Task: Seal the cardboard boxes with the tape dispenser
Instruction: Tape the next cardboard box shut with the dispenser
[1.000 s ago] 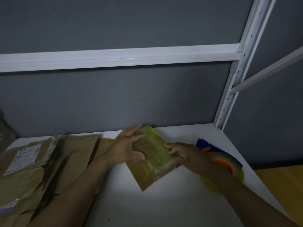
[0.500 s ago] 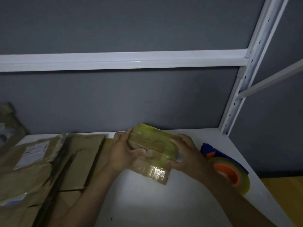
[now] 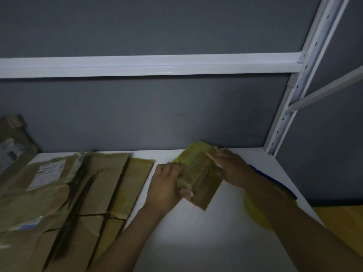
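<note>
A small brown cardboard box (image 3: 200, 185) wrapped in yellowish tape sits tilted on the white table (image 3: 196, 242), near the back wall. My left hand (image 3: 167, 185) grips its left side, thumb curled under the near edge. My right hand (image 3: 229, 167) lies on its right side with straight fingers pressing the top. The tape dispenser (image 3: 273, 181), blue with a yellowish tape roll, lies on the table behind my right forearm and is mostly hidden.
Flattened cardboard boxes (image 3: 78, 193) with a white label lie stacked across the left of the table. A white shelf rail (image 3: 149, 64) runs along the grey wall, and a white upright post (image 3: 290, 95) stands at the right. The table's right edge drops to a wooden floor (image 3: 341, 218).
The box has turned and shifted toward the back wall. My right hand moved from gripping its right end to lying flat on top. The view has swung left.
</note>
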The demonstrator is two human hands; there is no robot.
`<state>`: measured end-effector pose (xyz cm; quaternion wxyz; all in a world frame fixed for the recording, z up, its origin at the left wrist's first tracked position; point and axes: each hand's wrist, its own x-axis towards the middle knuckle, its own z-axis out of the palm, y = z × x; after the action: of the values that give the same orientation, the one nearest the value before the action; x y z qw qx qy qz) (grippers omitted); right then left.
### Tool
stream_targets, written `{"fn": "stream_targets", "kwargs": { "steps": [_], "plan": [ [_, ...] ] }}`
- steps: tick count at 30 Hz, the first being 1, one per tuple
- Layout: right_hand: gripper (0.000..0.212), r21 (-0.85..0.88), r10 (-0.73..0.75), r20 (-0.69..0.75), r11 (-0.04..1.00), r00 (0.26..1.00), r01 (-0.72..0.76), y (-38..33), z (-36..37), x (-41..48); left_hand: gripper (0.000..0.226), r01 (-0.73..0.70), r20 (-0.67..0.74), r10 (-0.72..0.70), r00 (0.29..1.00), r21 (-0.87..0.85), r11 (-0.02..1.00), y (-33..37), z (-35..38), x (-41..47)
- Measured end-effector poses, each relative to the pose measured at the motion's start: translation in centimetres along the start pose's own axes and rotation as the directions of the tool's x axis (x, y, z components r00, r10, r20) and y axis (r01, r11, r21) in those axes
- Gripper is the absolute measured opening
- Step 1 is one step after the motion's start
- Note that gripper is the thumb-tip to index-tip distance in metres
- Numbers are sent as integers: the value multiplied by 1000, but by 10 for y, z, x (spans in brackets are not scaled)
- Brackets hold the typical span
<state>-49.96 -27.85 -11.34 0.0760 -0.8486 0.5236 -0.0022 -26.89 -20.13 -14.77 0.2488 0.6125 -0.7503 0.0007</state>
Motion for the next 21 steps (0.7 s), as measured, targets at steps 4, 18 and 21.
{"fn": "stream_targets", "kwargs": {
  "steps": [4, 18, 21],
  "plan": [
    [75, 324, 270, -71, 917, 960, -234, 30, -5, -61, 65, -7, -100, 21, 995, 142, 990, 21, 10, 7],
    [25, 469, 476, -243, 820, 845, -327, 51, 2, -116, 42, -119, -290, 105, 951, -30, 992, 81, 13, 11],
    [24, 648, 506, -393, 745, 768, -160, 30, -12, -113, 20, -24, -11, 21, 1000, -569, 822, 119, -13, 8]
  ]
}}
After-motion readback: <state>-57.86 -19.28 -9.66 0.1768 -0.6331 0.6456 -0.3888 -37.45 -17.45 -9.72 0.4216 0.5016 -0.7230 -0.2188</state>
